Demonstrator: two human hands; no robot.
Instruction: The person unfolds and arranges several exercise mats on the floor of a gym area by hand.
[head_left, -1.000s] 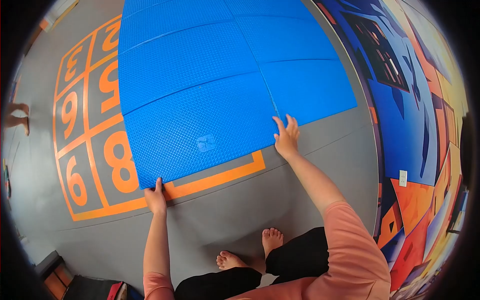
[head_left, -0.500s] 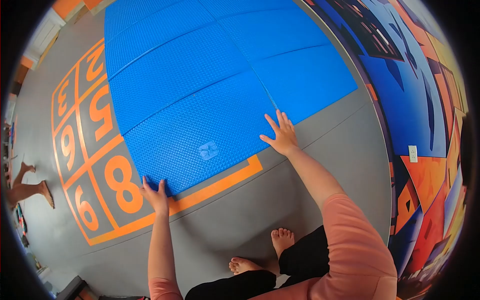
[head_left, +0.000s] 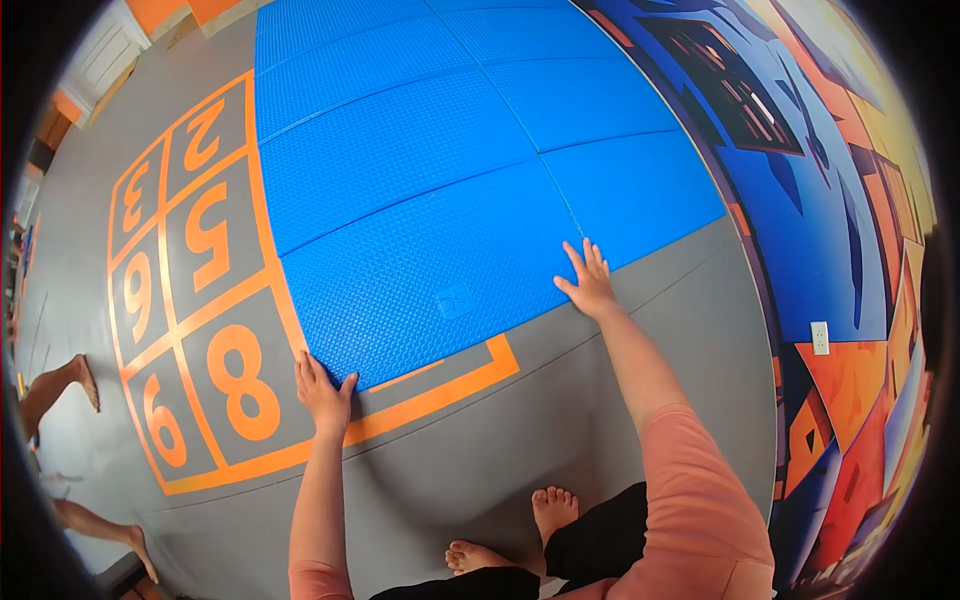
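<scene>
Blue textured foam mats [head_left: 420, 215] lie in joined panels on the floor. My left hand [head_left: 325, 398] is at the near left corner of the closest panel. Its fingers stretch along the left side and its thumb is apart at the front edge. My right hand [head_left: 590, 285] rests with spread fingers on the front edge, close to the seam [head_left: 562, 195] between two panels. A faint square logo [head_left: 455, 301] marks the near panel. Both palms are turned down and hidden from view.
Orange number grid [head_left: 215, 320] is marked on the grey floor left of the mats. Another person's bare legs [head_left: 62, 385] show at the far left. A painted wall [head_left: 820, 250] with an outlet [head_left: 820, 338] runs along the right. My bare feet [head_left: 553, 510] stand behind the mat.
The near panel has shifted right across the floor, uncovering more of the number grid and the orange line beside it. Both hands moved with it. The other person's legs have changed position.
</scene>
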